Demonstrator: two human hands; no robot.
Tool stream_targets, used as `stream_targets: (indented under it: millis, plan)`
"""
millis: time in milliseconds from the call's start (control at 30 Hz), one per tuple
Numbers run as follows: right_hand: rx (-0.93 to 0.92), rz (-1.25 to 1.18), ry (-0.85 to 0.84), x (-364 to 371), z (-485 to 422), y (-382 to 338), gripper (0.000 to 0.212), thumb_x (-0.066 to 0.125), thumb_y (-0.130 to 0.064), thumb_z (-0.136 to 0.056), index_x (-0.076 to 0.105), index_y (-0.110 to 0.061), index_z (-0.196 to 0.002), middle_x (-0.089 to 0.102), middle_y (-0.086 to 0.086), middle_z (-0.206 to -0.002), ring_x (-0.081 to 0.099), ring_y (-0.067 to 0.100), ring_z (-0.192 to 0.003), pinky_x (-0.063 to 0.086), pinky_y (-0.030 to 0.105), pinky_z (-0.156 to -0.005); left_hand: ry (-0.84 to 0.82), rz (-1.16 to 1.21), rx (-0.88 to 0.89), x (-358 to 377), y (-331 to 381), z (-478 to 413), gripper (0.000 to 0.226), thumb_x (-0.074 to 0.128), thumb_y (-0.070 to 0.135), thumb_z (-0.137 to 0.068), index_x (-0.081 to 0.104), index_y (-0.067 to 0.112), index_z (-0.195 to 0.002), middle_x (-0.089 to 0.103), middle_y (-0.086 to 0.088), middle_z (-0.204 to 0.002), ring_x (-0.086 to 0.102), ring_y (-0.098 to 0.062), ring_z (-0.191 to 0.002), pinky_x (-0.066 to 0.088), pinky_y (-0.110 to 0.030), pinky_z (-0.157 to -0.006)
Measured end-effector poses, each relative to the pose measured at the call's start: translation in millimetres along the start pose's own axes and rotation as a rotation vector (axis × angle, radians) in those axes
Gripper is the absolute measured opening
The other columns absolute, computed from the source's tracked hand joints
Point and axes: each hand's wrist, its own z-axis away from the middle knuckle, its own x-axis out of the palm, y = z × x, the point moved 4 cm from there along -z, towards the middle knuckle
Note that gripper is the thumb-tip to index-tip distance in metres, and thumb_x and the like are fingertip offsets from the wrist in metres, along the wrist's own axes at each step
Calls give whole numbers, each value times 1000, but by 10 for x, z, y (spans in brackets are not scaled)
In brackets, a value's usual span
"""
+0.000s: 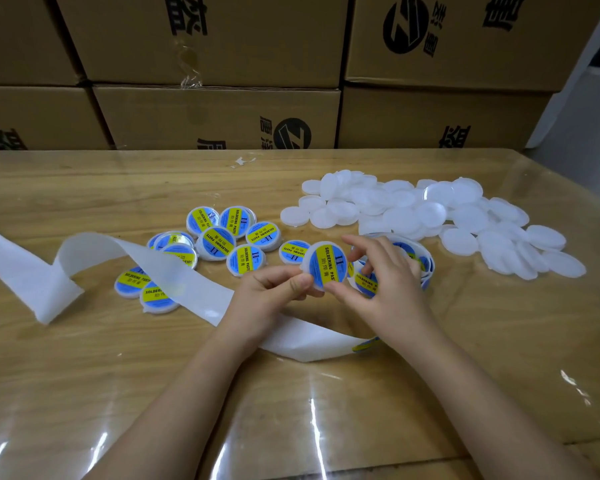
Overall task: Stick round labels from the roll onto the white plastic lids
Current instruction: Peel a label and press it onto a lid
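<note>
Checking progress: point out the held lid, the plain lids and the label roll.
held lid [326, 263], head view, its label's yellow band.
plain lids [468, 216], head view, a lid mid-pile.
label roll [426, 265], head view, its right rim.

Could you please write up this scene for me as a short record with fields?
held lid: carries a blue and yellow label, held between both hands
left hand: pinches its left edge
right hand: thumb and forefinger on its right edge
label roll: on the table, behind the right hand
blank lids: white pile, far right
labelled lids: loose cluster, centre-left
backing strip: white, trailing left across the table
</note>
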Motion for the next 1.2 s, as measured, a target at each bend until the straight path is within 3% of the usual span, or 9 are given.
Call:
stream_targets:
  millis: [167, 267, 467, 567, 733, 933, 1067, 1200]
  plan:
    - [6, -9, -18, 23, 21, -18, 62, 62, -57, -69, 51, -35, -125, 50, -18, -100, 43, -9, -83, 24, 28, -88, -46, -39, 27, 61, 27, 6, 20, 63, 21, -83, 76, 33, -72, 69, 12, -67, 61, 3, -67, 47, -11, -68]
    - [13, -17, -11, 24, 18, -16, 61, 61, -56, -70, 52, -33, -125, 50, -17, -99, 42, -9, -82, 25, 28, -88, -54, -37, 8, 62, 17, 8, 20, 60, 21, -83, 76, 31, -73, 72, 7, -70, 63, 0, -69, 48, -13, -69]
    - [81, -61, 77, -30, -5, 20, 49, 71, -42, -77, 55, -28, -122, 55, -9, -96, 52, 7, -82, 31, 40, -93, -126, -67, -36, 125, -13, 26, 16, 62, 30, -81, 76, 30, -72, 73, 4, -72, 64, -1, -71, 49, -14, -71]
    - [102, -63, 99, -49, -6, 39, 48, 73, -35, -78, 55, -27, -122, 55, -8, -96, 52, 6, -78, 32, 43, -94, -131, -69, -56, 132, -23, 27, 15, 61, 32, -76, 76, 31, -72, 72, 6, -69, 65, -2, -70, 51, -18, -71]
    - [99, -61, 46, -13, 15, 1, 56, 64, -51, -71, 53, -31, -122, 53, -12, -97, 50, 5, -84, 28, 36, -96, -162, -65, -63, 156, -47, 36, 14, 63, 31, -76, 75, 30, -70, 72, 5, -69, 65, -6, -69, 52, -25, -73]
    - [58, -55, -2, 19, 13, 5, 61, 62, -59, -68, 48, -39, -124, 49, -18, -98, 48, 2, -85, 21, 26, -91, -130, -61, -30, 141, -31, 36, 14, 63, 28, -76, 74, 28, -68, 72, 5, -68, 65, -3, -69, 51, -17, -70]
    - [65, -80, -6, 10, 7, 26, 63, 67, -58, -69, 45, -40, -125, 50, -18, -100, 50, 2, -87, 24, 30, -96, -98, -47, -9, 99, -10, 17, 20, 61, 15, -83, 74, 24, -71, 72, 6, -70, 61, 2, -69, 46, -10, -69]
    - [53, -53, -23, 4, 7, 39, 67, 74, -52, -71, 45, -37, -129, 50, -16, -102, 48, 0, -88, 24, 32, -97, -68, 5, 9, 19, -19, -7, 14, 65, 26, -82, 76, 26, -74, 74, 2, -77, 63, -3, -73, 49, -15, -73]
